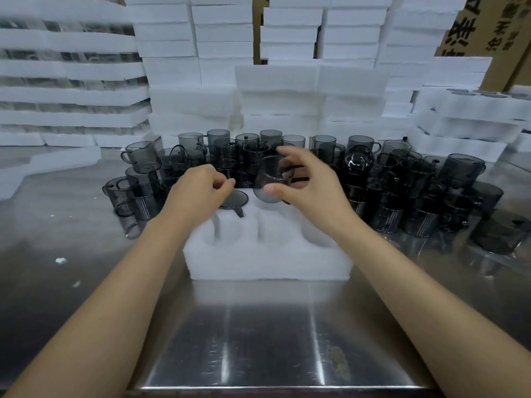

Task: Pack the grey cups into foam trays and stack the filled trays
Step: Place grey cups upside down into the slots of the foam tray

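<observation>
A white foam tray (267,257) with round pockets lies on the steel table in front of me. One grey cup (234,200) sits bottom-up in its back-left pocket, handle pointing toward me. My left hand (198,191) hovers just left of that cup with fingers curled, holding nothing I can see. My right hand (304,179) grips a second grey cup (268,182) by its side, tilted, just above the tray's back-middle pocket. Several loose grey cups (402,179) crowd the table behind the tray.
Tall stacks of foam trays (275,90) rise behind the cups and on the left (69,90); some hold cups. Filled trays (471,116) and a cardboard box (485,27) stand at the right. The steel table (273,334) stretches toward me.
</observation>
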